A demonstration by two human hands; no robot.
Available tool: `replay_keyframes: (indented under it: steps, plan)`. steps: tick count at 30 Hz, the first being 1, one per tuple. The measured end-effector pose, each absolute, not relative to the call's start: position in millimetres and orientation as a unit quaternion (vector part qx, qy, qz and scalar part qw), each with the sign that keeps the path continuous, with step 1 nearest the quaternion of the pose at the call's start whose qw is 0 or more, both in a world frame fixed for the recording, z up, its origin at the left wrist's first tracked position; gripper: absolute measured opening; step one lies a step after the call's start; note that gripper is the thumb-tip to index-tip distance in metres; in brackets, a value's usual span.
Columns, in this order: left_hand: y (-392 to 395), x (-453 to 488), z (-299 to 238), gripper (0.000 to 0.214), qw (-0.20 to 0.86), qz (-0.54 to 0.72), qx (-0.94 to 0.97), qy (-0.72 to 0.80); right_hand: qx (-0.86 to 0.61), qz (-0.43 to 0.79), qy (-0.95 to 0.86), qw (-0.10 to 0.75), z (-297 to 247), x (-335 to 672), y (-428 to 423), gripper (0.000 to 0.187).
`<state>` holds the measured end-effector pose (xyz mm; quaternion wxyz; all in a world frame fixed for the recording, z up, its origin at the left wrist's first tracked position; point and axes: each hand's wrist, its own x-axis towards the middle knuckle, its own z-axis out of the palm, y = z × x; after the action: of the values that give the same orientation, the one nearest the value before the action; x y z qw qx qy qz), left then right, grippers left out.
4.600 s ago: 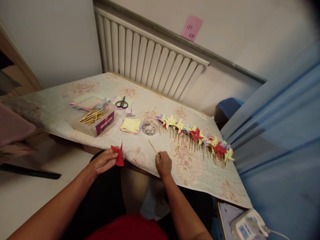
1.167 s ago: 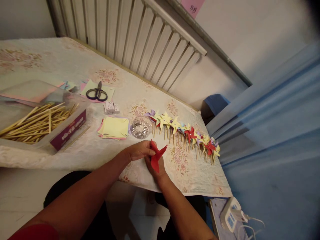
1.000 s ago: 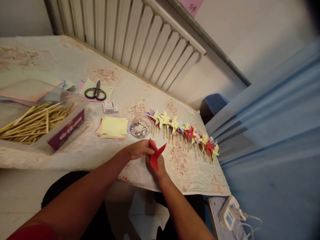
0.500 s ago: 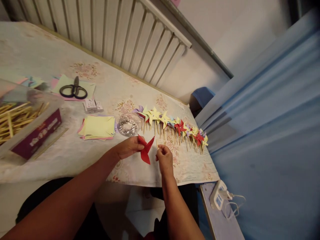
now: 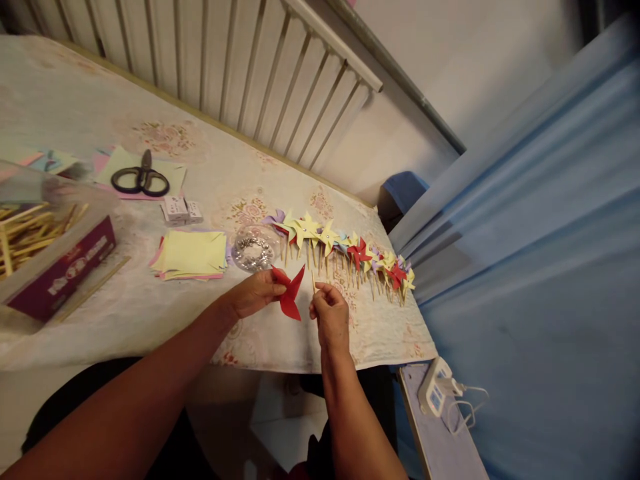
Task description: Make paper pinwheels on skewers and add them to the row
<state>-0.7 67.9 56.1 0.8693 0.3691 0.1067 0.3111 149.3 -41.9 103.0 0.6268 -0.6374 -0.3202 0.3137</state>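
Note:
My left hand (image 5: 256,293) pinches a folded red paper pinwheel head (image 5: 291,299) just above the table's near edge. My right hand (image 5: 329,315) is closed round a thin wooden stick (image 5: 313,280), whose tip pokes up right beside the red paper. Behind both hands lies a row of finished pinwheels (image 5: 345,252) in yellow, red and purple on sticks, running towards the right corner. A small clear dish of metal pins (image 5: 254,247) stands just beyond my left hand.
A stack of yellow and pink paper squares (image 5: 191,253) lies left of the dish. A clear box of wooden sticks (image 5: 37,247) is at far left, black scissors (image 5: 140,180) and a small white box (image 5: 181,210) behind. A radiator (image 5: 240,67) backs the table (image 5: 125,307); a blue curtain (image 5: 540,233) hangs right.
My right hand came out from behind the red paper with the stick and now holds it upright beside the pinwheel head. The view has shifted right.

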Motion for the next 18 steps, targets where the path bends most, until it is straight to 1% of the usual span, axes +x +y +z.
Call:
replay_keyframes:
  steps: [4,10,18]
  plan:
    - [69,0,54,0.031,0.87,0.336,0.347,0.103,-0.62,0.323,-0.329,0.635,114,143,-46,0.026]
    - [69,-1,55,0.028,0.879,0.339,0.327,0.069,-0.609,0.344,-0.295,0.65,126,131,-48,0.027]
    - [66,-2,61,0.03,0.883,0.335,0.327,0.036,-0.61,0.36,-0.287,0.645,124,122,-50,0.028]
